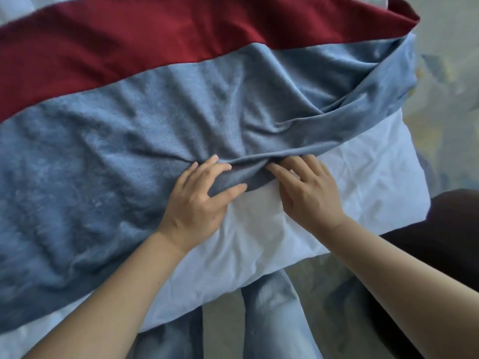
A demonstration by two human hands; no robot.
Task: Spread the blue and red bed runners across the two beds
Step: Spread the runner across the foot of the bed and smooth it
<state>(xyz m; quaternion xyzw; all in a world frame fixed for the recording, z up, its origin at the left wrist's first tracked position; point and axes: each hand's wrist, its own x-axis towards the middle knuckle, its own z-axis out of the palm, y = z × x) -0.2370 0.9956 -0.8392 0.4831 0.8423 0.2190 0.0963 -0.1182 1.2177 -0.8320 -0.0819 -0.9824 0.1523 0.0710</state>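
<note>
A blue fleece runner (129,141) lies wrinkled across the white bed (363,172), its near edge folded over on itself from the middle toward the right. Beyond it a red runner (155,40) lies flat and parallel. My left hand (199,200) pinches the folded blue edge between thumb and fingers. My right hand (308,190) is just to its right, fingertips tucked under the same fold where it meets the white sheet.
The bed's corner (414,203) ends at the right, with patterned floor (445,99) past it. A dark piece of furniture (456,242) stands at the lower right. My legs in jeans (274,312) stand against the bed's near edge.
</note>
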